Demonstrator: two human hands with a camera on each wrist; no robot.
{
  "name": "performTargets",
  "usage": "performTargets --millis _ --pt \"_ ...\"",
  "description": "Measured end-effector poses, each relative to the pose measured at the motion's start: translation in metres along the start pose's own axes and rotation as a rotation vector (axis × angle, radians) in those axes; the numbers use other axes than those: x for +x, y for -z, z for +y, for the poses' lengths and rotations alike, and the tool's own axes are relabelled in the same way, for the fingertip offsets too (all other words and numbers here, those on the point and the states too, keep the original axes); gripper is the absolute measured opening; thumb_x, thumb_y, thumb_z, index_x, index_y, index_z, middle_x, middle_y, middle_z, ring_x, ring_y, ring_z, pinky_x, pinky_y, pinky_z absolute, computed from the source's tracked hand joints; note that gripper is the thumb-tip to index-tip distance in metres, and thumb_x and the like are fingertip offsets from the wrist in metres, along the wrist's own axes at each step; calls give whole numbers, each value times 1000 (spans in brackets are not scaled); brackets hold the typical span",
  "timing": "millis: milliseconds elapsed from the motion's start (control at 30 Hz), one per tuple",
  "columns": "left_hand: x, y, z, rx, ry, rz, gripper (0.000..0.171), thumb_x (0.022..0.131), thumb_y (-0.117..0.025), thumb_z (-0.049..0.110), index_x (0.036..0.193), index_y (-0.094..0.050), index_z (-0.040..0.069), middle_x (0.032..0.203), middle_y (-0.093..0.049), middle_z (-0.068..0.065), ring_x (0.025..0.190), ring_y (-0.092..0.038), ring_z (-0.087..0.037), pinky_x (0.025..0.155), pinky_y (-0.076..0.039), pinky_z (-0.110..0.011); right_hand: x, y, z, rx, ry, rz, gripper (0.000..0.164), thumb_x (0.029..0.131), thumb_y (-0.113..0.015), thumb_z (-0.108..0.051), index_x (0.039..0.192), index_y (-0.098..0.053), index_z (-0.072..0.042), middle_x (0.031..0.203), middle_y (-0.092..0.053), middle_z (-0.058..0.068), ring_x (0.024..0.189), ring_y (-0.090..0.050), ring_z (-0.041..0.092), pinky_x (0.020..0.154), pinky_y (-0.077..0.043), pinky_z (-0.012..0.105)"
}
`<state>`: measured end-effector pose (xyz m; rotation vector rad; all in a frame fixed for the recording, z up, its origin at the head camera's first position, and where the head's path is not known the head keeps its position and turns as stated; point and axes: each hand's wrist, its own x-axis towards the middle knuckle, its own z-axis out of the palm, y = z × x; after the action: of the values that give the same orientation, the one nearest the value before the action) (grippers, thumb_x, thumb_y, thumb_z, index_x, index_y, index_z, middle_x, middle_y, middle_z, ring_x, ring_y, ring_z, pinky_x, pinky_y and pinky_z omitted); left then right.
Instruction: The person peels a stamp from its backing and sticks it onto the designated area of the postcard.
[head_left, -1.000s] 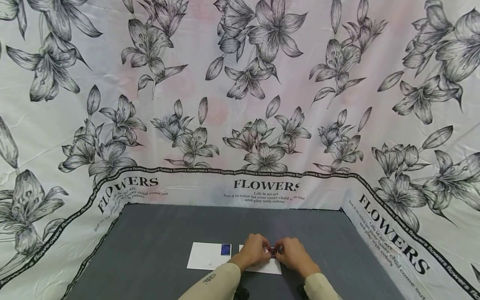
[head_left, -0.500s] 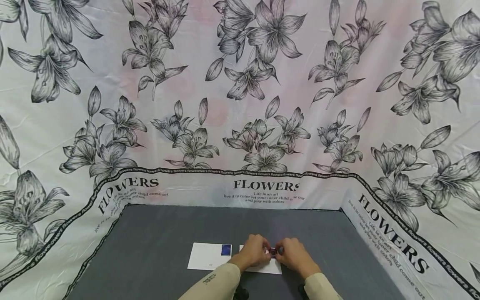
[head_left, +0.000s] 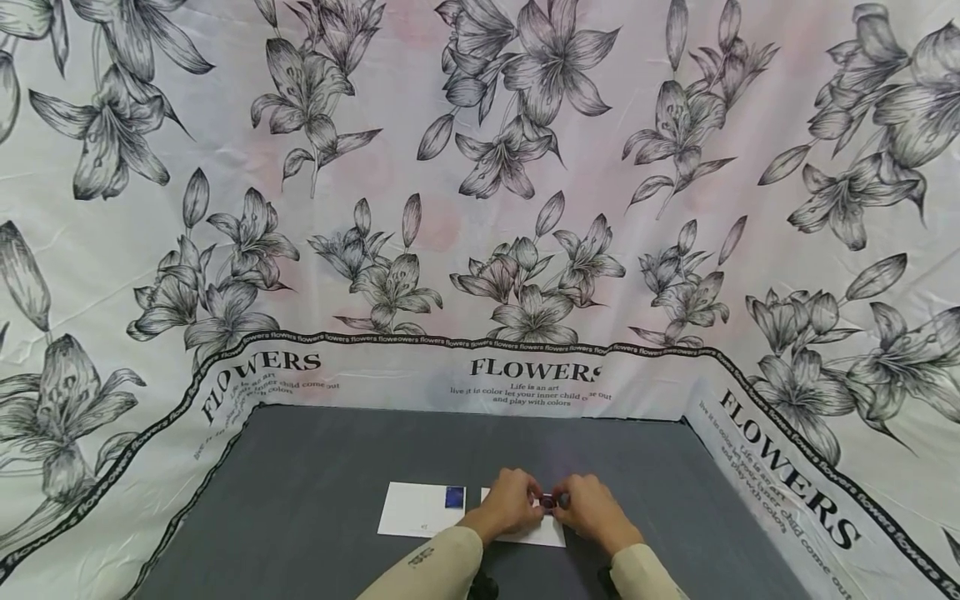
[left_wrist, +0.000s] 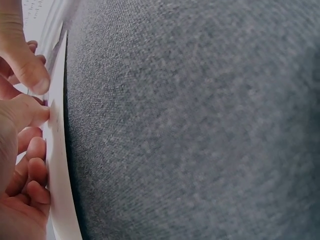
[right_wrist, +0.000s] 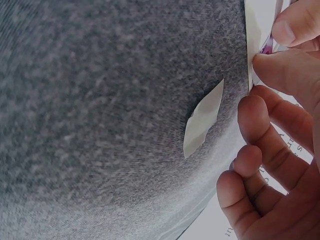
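Note:
Two white, envelope-like cards lie side by side on the grey cloth. The left card (head_left: 412, 510) bears a dark blue stamp (head_left: 454, 497) in its upper right corner. Both hands meet at the same corner of the right card (head_left: 552, 534). There, my left hand (head_left: 512, 502) and right hand (head_left: 592, 510) pinch a small purplish stamp (head_left: 548, 502) from either side, thumbs and index fingers close together. In the right wrist view only a thin purple sliver of it shows beside the thumb. My left forearm and hand cover much of the right card.
A torn pale paper scrap (right_wrist: 204, 120) lies on the grey cloth near my right hand. White flower-printed fabric (head_left: 525, 379) closes off the back and sides of the grey table surface (head_left: 322, 450).
Both hands stay at the card's corner with almost no movement. The head view has shifted very slightly.

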<state>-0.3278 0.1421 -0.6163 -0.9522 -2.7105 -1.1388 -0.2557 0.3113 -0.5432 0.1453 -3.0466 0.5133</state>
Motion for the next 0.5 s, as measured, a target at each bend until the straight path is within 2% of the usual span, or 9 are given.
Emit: performTargets --millis 133,333,500 --pt "2 -1 0 14 -19 23 13 81 -86 22 92 -84 15 67 -55 14 61 -48 -2 57 -40 -22 0 2 -2 -12 -6 13 12 83 -89 -12 93 -84 -16 75 -67 -5 66 -53 15 61 -46 37" --pt "4 -6 -6 18 -6 22 15 78 -88 20 89 -81 14 66 -53 16 59 -47 0 55 -39 -21 -1 3 -6 -29 -17 2 12 84 -89 -13 94 -84 -16 77 -67 -4 67 -53 16 61 -45 37" --pt "-1 1 1 17 -15 7 13 81 -87 19 92 -82 13 69 -55 13 62 -48 -2 57 -41 -22 -2 2 -5 -44 -23 3 13 83 -89 -14 94 -83 -17 79 -69 -4 68 -53 16 63 -47 39"
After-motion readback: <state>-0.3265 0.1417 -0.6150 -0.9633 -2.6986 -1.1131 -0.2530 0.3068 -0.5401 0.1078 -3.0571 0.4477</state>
